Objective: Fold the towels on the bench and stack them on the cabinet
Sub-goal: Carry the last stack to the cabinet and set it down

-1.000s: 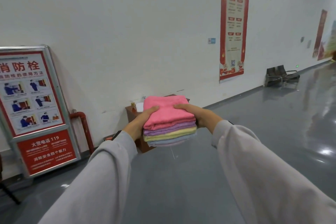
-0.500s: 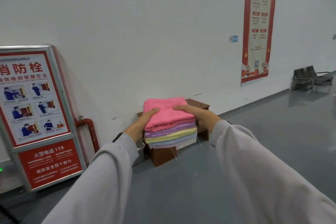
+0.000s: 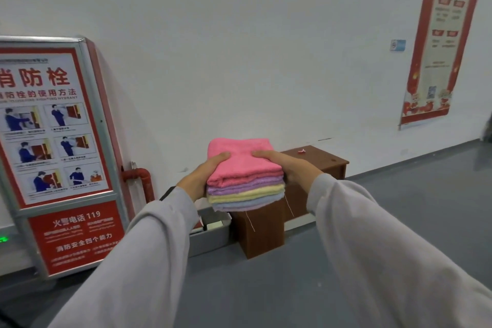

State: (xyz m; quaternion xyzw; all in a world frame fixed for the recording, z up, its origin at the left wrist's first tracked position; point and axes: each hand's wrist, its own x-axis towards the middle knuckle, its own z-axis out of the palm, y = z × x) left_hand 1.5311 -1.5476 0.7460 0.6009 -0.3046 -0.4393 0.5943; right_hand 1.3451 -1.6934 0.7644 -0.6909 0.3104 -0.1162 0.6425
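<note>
As L hand (image 3: 198,181), R hand (image 3: 288,168) grip, towels (image 3: 243,168) hover.

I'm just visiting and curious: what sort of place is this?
Likely a hallway in a public or office building: a fire-hydrant instruction board stands against the white wall, a red banner hangs on it, and the floor is smooth grey.

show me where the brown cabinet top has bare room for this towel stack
The cabinet top shows bare wood from the small pink item near its back edge out to the right and front edges. Its left part is hidden behind the towel stack, so that side cannot be judged.
</note>
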